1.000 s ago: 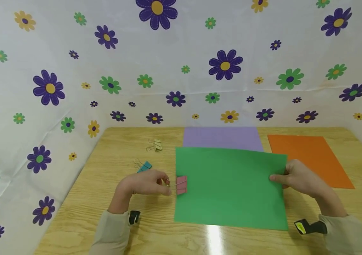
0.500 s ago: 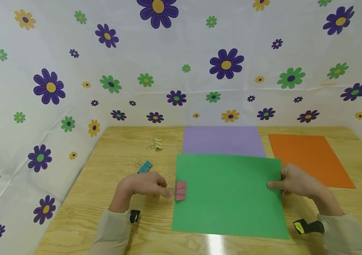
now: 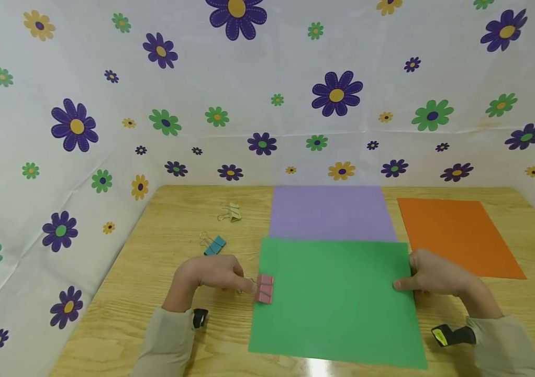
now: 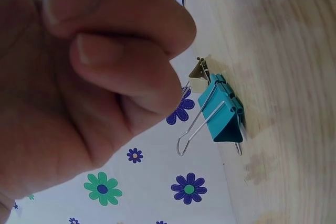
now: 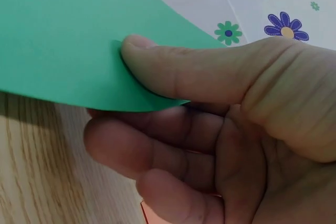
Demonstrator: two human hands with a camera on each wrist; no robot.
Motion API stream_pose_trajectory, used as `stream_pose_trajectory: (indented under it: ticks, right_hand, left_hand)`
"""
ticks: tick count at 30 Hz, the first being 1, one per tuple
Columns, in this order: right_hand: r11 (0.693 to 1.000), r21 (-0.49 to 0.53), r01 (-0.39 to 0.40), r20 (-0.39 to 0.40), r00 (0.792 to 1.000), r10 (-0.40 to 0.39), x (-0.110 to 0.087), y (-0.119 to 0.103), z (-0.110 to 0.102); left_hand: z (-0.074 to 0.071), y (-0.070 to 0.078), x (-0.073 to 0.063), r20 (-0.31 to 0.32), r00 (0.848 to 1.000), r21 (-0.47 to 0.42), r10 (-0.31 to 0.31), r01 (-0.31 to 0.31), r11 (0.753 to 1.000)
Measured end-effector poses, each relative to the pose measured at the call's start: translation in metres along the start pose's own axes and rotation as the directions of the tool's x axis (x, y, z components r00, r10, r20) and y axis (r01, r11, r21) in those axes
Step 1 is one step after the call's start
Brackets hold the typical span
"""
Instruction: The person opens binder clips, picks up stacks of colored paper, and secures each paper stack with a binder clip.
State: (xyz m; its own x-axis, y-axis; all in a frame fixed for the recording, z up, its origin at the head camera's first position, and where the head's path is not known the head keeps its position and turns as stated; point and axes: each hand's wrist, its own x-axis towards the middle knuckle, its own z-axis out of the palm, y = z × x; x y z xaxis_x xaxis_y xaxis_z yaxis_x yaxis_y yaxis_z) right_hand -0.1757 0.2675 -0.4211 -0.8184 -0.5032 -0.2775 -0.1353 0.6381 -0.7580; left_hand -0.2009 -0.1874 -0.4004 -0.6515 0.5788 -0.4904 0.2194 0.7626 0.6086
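Gripping the green sheet (image 3: 333,303), the right hand (image 3: 438,273) pinches one edge. The left hand (image 3: 214,272) pinches the pink clip (image 3: 265,289) opposite.

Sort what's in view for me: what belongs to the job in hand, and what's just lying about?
Seemingly in the job:
green sheet
pink binder clip on its left edge

Seemingly just lying about:
teal binder clip
pale yellow binder clip
purple sheet
orange sheet

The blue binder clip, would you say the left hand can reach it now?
Probably yes: the blue binder clip lies just beyond the left hand, nothing between, though that hand must likely release the pink clip first.
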Motion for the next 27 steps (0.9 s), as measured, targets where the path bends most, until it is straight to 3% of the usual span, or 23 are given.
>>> stream_pose_trajectory:
  ticks: [18, 27]
  right_hand:
    - [0.999, -0.029, 0.041, 0.06, 0.997, -0.039, 0.0041, 0.0077, 0.0039]
    - [1.0, -0.005, -0.014, 0.082, 0.997, 0.015, 0.0041, 0.0077, 0.0063]
  left_hand:
    - [0.004, 0.0026, 0.0039, 0.011, 0.998, -0.019, -0.062, 0.062, 0.998]
    - [0.0049, 0.0038, 0.0046, 0.012, 0.997, -0.019, -0.071, 0.071, 0.997]
